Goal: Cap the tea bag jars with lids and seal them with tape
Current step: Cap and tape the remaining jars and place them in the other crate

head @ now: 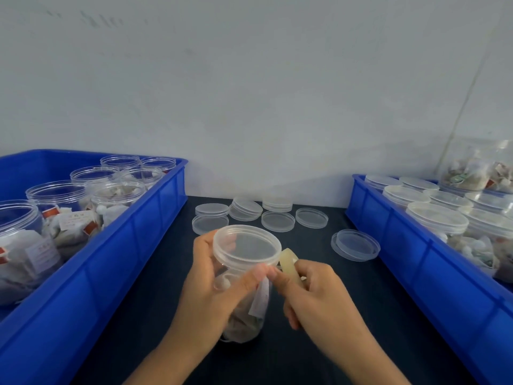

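One capped jar (244,273), one tape roll (290,266), two hands.

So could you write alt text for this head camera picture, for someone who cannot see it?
A person's left hand holds a capped clear jar of tea bags over a dark table while the right hand brings a roll of tape to the lid's edge. Loose lids lie behind, between a blue bin of open jars on the left and a blue bin of capped jars on the right.

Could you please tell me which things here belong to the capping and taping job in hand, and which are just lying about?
In hand: left hand, lidded clear plastic jar of tea bags, right hand, yellowish tape roll.

Waiting: loose clear round lids, blue crate of open jars, blue crate of lidded jars.
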`<state>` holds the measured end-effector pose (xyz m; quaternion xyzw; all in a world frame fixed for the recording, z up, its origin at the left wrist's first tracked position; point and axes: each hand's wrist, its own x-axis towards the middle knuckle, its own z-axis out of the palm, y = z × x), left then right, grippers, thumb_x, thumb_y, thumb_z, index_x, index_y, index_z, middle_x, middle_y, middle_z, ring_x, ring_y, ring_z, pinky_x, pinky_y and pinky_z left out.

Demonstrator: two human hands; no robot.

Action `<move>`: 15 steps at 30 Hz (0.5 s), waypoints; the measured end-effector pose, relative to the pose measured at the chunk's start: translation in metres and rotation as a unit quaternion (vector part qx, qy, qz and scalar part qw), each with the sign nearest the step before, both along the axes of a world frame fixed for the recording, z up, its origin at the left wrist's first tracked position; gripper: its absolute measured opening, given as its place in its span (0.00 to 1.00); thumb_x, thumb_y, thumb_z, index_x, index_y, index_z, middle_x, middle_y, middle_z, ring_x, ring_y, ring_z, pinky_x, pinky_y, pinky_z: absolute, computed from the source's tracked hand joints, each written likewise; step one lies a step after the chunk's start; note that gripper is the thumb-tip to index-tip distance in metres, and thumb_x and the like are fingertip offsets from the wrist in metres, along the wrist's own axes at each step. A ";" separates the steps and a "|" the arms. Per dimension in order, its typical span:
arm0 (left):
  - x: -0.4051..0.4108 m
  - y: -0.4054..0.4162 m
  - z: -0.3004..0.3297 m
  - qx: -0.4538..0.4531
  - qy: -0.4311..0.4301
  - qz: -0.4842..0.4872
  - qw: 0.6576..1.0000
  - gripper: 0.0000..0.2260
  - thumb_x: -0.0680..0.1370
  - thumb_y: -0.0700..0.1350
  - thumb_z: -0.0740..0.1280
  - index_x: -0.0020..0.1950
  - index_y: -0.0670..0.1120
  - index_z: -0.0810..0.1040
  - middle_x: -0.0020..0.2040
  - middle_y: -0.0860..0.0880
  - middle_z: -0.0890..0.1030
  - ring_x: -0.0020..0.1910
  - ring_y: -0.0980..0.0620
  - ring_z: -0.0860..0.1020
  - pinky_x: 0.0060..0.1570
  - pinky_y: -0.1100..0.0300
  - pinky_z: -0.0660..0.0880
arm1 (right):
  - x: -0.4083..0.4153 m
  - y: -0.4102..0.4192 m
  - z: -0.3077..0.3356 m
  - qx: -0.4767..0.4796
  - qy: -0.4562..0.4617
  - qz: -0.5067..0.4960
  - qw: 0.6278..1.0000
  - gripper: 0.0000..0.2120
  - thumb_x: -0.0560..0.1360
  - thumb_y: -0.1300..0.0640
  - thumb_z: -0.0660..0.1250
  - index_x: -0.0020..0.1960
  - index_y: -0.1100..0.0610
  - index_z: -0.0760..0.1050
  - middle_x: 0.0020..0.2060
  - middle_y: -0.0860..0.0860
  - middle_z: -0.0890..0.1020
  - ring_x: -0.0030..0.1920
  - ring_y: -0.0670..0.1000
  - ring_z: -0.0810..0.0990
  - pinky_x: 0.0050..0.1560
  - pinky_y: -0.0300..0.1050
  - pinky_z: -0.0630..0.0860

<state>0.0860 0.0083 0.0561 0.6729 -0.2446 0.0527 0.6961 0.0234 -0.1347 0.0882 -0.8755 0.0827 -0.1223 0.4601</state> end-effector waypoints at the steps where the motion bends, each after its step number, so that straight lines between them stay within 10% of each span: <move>1: 0.001 -0.001 0.000 0.013 -0.006 0.021 1.000 0.35 0.58 0.63 0.77 0.61 0.57 0.68 0.55 0.65 0.78 0.56 0.65 0.77 0.51 0.70 0.75 | 0.000 0.003 -0.002 -0.012 -0.005 0.000 1.000 0.31 0.72 0.36 0.64 0.43 0.68 0.70 0.26 0.54 0.73 0.26 0.48 0.68 0.31 0.45 0.67; 15: 0.009 0.007 0.008 0.011 -0.042 0.076 0.996 0.32 0.55 0.62 0.81 0.54 0.55 0.73 0.50 0.64 0.80 0.48 0.64 0.80 0.42 0.73 0.75 | -0.012 -0.022 0.018 -0.298 0.017 0.057 0.953 0.33 0.66 0.24 0.42 0.35 0.53 0.66 0.29 0.50 0.72 0.29 0.45 0.69 0.33 0.40 0.67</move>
